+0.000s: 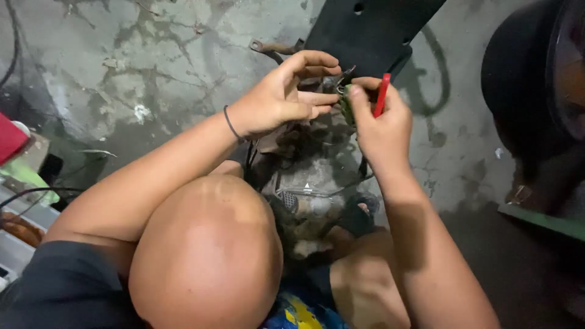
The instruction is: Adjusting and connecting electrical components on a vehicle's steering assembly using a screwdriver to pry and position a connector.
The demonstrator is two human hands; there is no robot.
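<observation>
Head view shows a small green part pinched between both hands above a grimy machine on the cracked concrete floor. Right hand has its grip closed, thumb pressing the green part, with a red tool held along the fingers. Left hand, black band at the wrist, curls its fingertips onto the same spot beside thin wires. Just beyond stands a black metal plate.

- A cracked, stained grey concrete floor fills the view.
- A black metal plate with holes stands at the top.
- A dark tyre sits at the right edge.
- Light is dim.
</observation>
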